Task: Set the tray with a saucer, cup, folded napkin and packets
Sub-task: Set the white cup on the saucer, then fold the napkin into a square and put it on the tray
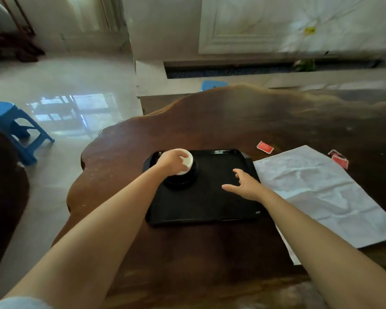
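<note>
A black tray (210,197) is lying on a dark wooden table (232,121), and a black saucer (181,182) is sitting in its far left part. The left hand (171,161) is closing its fingers around the top of a white cup (184,162), gripping it from above; the cup is tilting a little over the saucer, and whether its base is touching the saucer cannot be told. The right hand (243,185) is hovering over the right part of the tray with fingers spread wide and nothing in its grasp.

Just to the right of the tray, a white napkin (321,197) is lying unfolded and creased on the table, one edge touching or slipping under the tray's right rim. Two red packets are lying on the table outside the tray: one packet (265,147) beyond the tray's far right corner, the other packet (339,159) at the napkin's far right edge (any printing on them is too small to read).

A blue plastic stool (11,128) is standing on the pale glossy floor (65,134) well to the left.
</note>
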